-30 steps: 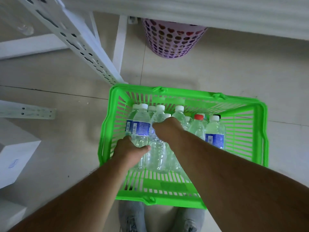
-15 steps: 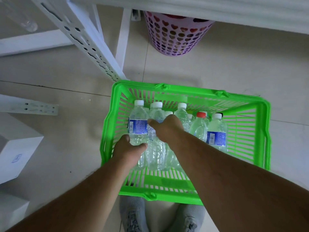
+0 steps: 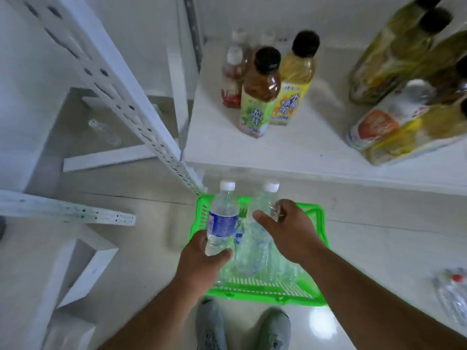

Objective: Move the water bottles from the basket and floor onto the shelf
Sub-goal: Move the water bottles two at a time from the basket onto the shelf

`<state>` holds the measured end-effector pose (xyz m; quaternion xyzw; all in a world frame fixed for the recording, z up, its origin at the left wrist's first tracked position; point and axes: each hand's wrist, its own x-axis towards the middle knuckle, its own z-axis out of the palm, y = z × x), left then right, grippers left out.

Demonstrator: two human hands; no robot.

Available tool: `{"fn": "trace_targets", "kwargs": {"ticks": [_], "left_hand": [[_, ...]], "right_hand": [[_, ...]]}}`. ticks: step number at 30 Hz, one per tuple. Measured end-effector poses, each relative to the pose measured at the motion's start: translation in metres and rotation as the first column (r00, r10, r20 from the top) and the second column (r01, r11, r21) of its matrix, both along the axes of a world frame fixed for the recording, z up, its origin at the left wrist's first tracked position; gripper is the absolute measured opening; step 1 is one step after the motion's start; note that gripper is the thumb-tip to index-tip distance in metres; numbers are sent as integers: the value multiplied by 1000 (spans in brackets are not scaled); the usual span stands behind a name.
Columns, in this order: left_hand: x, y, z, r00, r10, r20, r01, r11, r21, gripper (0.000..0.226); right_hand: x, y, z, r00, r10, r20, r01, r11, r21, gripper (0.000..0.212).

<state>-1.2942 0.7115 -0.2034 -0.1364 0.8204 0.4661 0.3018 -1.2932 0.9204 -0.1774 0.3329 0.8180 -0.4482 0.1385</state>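
From the head view, I am watching the left hand (image 3: pixel 202 256) gripping the lower body of a blue-labelled water bottle (image 3: pixel 222 219), thumb curled across its front, the white cap pointing up toward the shelf (image 3: pixel 316 147). The right hand (image 3: pixel 288 231) is holding a second clear bottle (image 3: pixel 257 238) around its upper body, with what looks like another crumpled clear piece pinched between its fingers; I cannot tell just what that is. Both bottles are hanging above the green basket (image 3: pixel 318 215), which is sitting on the floor (image 3: pixel 151 223) below the shelf's front edge with more bottles inside. A further bottle (image 3: pixel 452 291) is lying on the floor at the right. On the shelf, tea bottles (image 3: pixel 262 97) are standing, with bare board in front of them. I am judging these bottles as full, so fairly heavy, with thin walls that give under a squeeze and smooth, slippery plastic; taking them at mid-body around the label should be the surest hold.
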Motion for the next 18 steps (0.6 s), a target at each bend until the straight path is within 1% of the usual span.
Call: {"fn": "trace_targets", "kwargs": {"ticks": [5, 7, 9, 11, 13, 15, 18], "left_hand": [[6, 1, 158, 988, -69, -141, 80, 994, 69, 31], [12, 2, 219, 980, -62, -188, 81, 992, 97, 32], [21, 1, 273, 969, -49, -242, 81, 989, 125, 32], [32, 4, 322, 958, -32, -287, 88, 979, 183, 35], [42, 8, 368, 944, -15, -329, 96, 969, 230, 40], [53, 13, 406, 925, 23, -379, 86, 960, 266, 41], [70, 20, 455, 901, 66, -429, 71, 953, 295, 45]], "right_hand": [[16, 15, 182, 989, 45, -141, -39, 998, 47, 46], [28, 17, 249, 978, 59, -201, -52, 998, 38, 42], [44, 16, 308, 960, 53, -274, -56, 998, -4, 36], [62, 17, 359, 935, 59, -350, -69, 997, -17, 33], [75, 20, 406, 903, 90, -421, -97, 995, 5, 32], [85, 26, 450, 872, 117, -475, -120, 992, 25, 33], [99, 33, 505, 817, 101, -567, -113, 994, 15, 33]]}}
